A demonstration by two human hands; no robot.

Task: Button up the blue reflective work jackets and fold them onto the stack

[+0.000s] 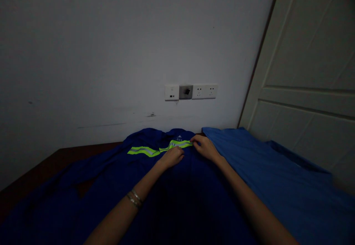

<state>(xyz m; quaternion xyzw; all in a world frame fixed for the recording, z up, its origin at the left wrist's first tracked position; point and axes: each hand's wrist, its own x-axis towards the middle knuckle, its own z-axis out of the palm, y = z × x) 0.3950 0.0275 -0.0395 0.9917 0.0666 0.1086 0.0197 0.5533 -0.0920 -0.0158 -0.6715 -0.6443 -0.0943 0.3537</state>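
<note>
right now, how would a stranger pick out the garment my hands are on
Find the row of sockets on the pale wall. Just below lies a dark blue garment, with the left hand and right hand at it. Its neon yellow-green band sets it apart from the lighter blue cloth.

Dark blue garment (191,171) of matt, creased cloth, with a shiny grey band inside its bright yellow-green strip (144,150). Right of the garment, lighter blue cloth (257,167), matt. Above the garment, smooth white plastic-looking sockets (204,91) on a matt, scuffed wall (111,53).
</note>
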